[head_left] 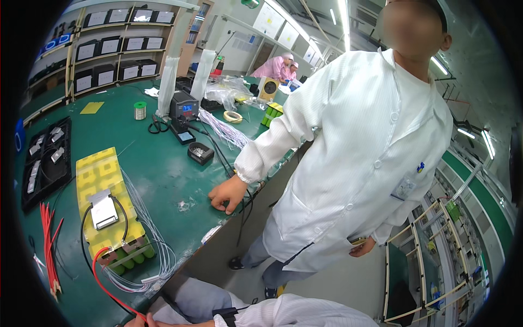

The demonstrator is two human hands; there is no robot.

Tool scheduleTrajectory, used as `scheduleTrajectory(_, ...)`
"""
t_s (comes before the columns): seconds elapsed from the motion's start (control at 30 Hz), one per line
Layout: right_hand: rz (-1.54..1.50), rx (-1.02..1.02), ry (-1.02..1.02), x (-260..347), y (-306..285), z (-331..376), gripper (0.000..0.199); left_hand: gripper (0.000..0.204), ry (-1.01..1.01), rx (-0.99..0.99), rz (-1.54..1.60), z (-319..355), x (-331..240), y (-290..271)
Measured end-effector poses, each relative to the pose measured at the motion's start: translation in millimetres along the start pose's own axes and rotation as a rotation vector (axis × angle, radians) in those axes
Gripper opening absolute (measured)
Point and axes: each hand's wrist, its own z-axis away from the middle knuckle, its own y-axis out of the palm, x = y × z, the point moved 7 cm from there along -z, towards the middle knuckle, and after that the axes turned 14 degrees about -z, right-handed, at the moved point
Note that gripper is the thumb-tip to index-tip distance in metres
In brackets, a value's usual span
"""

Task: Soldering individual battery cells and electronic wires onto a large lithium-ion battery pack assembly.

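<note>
Battery pack, yellow-wrapped, head view: lying flat on green bench, L side, cells bared at near end, prob. so terminals face the worker. Silver plate-like module resting on top, prob. to suit its short black leads, looped down either side. Thin white wires fanned along R flank, likely to avoid snagging. Red lead running from near end past bench edge to R hand, apparently pinched in curled fingers, prob. to control slack. R forearm low, roughly level, in from R along bottom edge; hand partly cropped. L hand: can't tell state, at most a sliver of skin by the lead. Red wires bunched L of pack, black tray w/ silver parts behind, prob. within easy reach. Soldering station farther back, likely to free up bench space. Co-worker's hand on bench edge, loosely curled, nothing visible in it, arm slanting down, maybe for support.
</note>
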Motion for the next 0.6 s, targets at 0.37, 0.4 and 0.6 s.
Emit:
scheduleTrajectory(0.37, 0.116, 0.011, 0.046, -60, -9, 8, 0.021, 0.020, -0.359, 0.006, 0.736, 13, 9, 39)
scheduleTrajectory(0.4, 0.124, 0.012, 0.044, -62, -9, 10, 0.021, 0.019, -0.359, -0.020, 0.769, 14, 5, 38)
scheduleTrajectory(0.6, 0.173, 0.003, 0.029, -74, -7, 10, 0.020, 0.020, -0.510, 0.126, 1.022, 23, 2, 45)
